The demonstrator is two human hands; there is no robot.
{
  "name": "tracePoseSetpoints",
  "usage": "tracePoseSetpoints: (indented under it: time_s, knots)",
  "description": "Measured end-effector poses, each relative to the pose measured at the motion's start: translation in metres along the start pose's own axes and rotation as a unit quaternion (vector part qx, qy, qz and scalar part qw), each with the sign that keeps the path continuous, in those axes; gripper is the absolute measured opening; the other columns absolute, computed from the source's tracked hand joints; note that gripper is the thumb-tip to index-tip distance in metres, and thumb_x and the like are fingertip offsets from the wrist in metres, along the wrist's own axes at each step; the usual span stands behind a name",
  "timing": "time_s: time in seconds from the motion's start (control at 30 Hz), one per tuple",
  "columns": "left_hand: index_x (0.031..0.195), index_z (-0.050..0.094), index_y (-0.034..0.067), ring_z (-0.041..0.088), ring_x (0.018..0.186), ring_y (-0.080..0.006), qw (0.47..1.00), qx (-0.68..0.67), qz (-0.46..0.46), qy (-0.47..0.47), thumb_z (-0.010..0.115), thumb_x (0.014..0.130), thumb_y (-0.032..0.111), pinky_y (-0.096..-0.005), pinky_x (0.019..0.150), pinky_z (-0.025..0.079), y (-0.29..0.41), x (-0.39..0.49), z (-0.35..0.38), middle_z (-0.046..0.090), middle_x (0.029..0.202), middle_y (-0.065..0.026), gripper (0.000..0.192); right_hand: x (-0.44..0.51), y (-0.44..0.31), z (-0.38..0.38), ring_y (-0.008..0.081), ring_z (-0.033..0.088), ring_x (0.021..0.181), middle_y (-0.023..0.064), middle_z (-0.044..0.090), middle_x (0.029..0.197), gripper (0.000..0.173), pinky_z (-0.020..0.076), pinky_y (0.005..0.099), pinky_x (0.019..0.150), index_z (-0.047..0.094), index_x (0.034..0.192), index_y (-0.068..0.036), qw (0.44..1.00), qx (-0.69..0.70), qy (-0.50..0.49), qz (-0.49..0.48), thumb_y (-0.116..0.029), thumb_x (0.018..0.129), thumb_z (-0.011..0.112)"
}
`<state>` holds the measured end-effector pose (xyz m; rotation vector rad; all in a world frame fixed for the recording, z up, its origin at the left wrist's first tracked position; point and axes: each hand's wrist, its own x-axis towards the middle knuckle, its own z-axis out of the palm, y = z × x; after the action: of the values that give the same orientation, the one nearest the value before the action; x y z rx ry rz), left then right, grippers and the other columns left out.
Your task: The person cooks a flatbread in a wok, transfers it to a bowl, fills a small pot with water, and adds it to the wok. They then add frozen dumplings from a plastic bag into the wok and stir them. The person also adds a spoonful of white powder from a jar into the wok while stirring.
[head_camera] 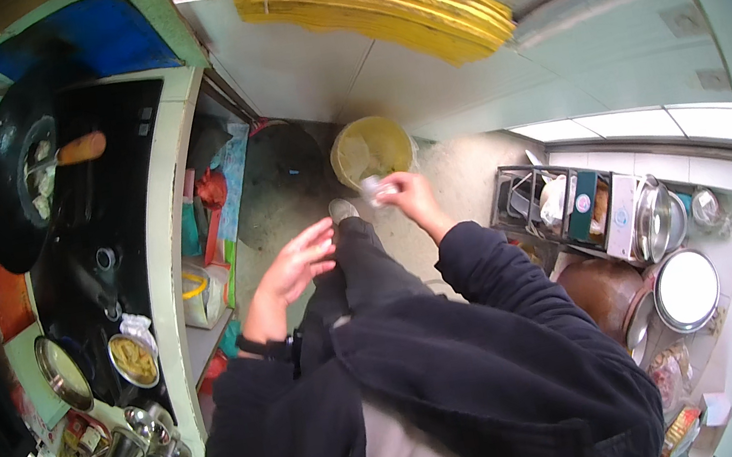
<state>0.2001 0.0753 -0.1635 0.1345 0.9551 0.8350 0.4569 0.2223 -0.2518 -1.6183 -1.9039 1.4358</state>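
Near the centre, my right hand [408, 199] pinches a small crumpled clear plastic wrapper [374, 191], slightly blurred. It is at the near rim of a yellow bucket [371, 127] standing on the floor by the wall. My left hand [296, 265] is raised over my legs, fingers apart, with nothing in it. On the stove at the left sits a black wok [7, 209] with pale food in it and a utensil with a wooden handle [82, 148]. A bowl of yellowish food [134, 360] stands on the black stove top, a plastic bag against it.
A metal pan [63, 373] and steel containers [123, 450] line the left counter. Shelves below hold bags. At the right are a rack [525, 202] with boxes and steel bowls, and a large brown jar [602, 294]. Folded yellow material [372, 6] lies along the window side.
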Motion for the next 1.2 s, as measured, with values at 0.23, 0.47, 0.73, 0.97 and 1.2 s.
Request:
tracePoseSetpoints:
  time_s: [0.23, 0.47, 0.73, 0.97, 1.2]
  knots:
    - [0.144, 0.047, 0.009, 0.055, 0.111, -0.0162, 0.980, 0.052, -0.031, 0.188, 0.063, 0.095, 0.029, -0.0323, 0.090, 0.048, -0.051, -0.001, -0.058, 0.054, 0.133, -0.0073, 0.055, 0.110, 0.157, 0.033, 0.0334, 0.065, 0.108, 0.0197, 0.068, 0.117, 0.059, 0.0502, 0.0367, 0.094, 0.057, 0.128, 0.003, 0.984, -0.077, 0.119, 0.111, -0.021, 0.078, 0.078]
    - [0.137, 0.053, 0.008, 0.058, 0.104, -0.0148, 0.972, 0.033, -0.013, 0.233, 0.063, 0.096, 0.030, -0.0305, 0.087, 0.049, -0.041, -0.012, -0.049, 0.059, 0.125, -0.0068, 0.048, 0.133, 0.121, 0.032, 0.0393, 0.063, 0.109, 0.0260, 0.067, 0.113, 0.045, 0.0491, 0.0426, 0.094, 0.063, 0.121, 0.001, 0.981, -0.129, 0.057, 0.134, -0.021, 0.081, 0.065]
    - [0.097, 0.062, 0.003, 0.064, 0.081, -0.0112, 0.911, -0.029, 0.294, 0.288, 0.071, 0.090, 0.011, -0.0252, 0.076, 0.052, 0.036, -0.068, 0.008, 0.066, 0.090, -0.0042, 0.014, 0.096, -0.143, -0.011, 0.0130, 0.063, 0.075, 0.0056, 0.069, 0.080, 0.045, 0.0512, 0.0276, 0.073, 0.068, 0.084, 0.000, 0.985, 0.120, -0.092, -0.076, -0.037, 0.103, 0.051]
    - [0.075, 0.061, 0.004, 0.061, 0.074, -0.0103, 0.851, 0.036, 0.381, 0.359, 0.063, 0.097, 0.024, -0.0268, 0.074, 0.049, 0.050, -0.159, 0.031, 0.062, 0.075, -0.0005, 0.030, 0.066, -0.353, 0.040, 0.0172, 0.062, 0.097, 0.0135, 0.061, 0.122, 0.048, 0.0515, 0.0307, 0.084, 0.044, 0.142, -0.002, 0.874, 0.246, -0.287, -0.305, -0.022, 0.100, 0.055]
    - [0.078, 0.064, 0.003, 0.058, 0.073, -0.0086, 0.841, 0.048, 0.395, 0.366, 0.058, 0.100, 0.033, -0.0245, 0.073, 0.049, 0.062, -0.210, -0.007, 0.063, 0.075, -0.0006, 0.038, 0.059, -0.451, 0.120, 0.0117, 0.063, 0.086, 0.0126, 0.062, 0.116, 0.047, 0.0523, 0.0226, 0.072, 0.056, 0.126, 0.002, 0.901, 0.175, -0.260, -0.300, -0.003, 0.084, 0.076]
